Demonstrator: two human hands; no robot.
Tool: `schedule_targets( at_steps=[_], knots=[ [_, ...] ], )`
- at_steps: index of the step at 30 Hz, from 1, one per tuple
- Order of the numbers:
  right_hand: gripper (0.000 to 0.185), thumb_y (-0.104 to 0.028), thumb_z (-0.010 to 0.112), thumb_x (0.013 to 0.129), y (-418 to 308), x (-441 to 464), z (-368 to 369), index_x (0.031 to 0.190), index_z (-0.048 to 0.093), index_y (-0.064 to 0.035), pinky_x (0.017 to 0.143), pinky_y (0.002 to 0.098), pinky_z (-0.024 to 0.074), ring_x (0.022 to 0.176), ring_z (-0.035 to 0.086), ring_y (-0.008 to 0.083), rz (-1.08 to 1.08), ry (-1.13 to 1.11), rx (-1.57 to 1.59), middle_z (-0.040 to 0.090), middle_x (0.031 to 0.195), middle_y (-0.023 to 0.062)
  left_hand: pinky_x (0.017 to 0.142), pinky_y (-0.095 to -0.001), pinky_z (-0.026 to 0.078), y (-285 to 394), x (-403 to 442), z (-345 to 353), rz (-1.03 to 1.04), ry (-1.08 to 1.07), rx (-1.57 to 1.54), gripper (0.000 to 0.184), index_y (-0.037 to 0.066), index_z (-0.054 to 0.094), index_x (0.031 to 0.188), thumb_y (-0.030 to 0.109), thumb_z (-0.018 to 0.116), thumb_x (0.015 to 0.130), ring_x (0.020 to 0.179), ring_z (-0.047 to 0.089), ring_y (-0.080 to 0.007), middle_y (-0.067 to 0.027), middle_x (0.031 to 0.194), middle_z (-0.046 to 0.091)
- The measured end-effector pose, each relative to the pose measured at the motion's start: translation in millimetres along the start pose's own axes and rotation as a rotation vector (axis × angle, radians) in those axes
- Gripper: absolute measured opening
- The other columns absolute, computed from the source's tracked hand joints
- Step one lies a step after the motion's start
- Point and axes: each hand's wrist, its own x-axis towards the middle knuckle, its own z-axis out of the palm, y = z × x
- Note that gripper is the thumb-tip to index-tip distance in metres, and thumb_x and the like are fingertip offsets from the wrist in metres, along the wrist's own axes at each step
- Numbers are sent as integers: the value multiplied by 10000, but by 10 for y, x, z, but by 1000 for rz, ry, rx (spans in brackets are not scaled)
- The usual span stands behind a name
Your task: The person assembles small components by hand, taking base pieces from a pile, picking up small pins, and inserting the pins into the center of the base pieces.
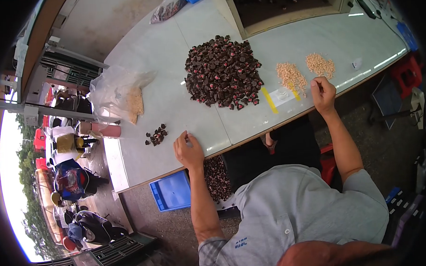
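My left hand (189,151) is at the table's near edge with its fingers curled and thumb close to the index finger. Whatever it may hold is too small to make out. Just left of it lies a small group of dark pieces with pink spots (157,135). My right hand (323,95) is closed at the near edge, below two piles of small beige pieces, one on the left (291,77) and one on the right (320,65). Its fingertips hide anything in them. Between the hands, farther back, rises a large heap of dark pieces (223,72) with pink spots.
A white patch (282,97) between yellow tape strips lies by the beige piles. A clear plastic bag (120,96) sits on the left. Behind stands an open-fronted box (284,18). Below the edge are a blue tray (172,191) and a container of dark pieces (216,180).
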Motion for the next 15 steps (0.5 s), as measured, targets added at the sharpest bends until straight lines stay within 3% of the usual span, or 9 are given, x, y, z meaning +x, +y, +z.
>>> schedule_targets(
  at_steps=[15],
  knots=[
    [119,-73,650,988,102,-10,-52,902,621,4,532,239,362,599,444,47,67,-42,138,537,680,-10,773,-412,534,-8,-19,18,-16,66,-5,142,12,742,999,87,673,900,843,680,-287,-123,882,718]
  ],
)
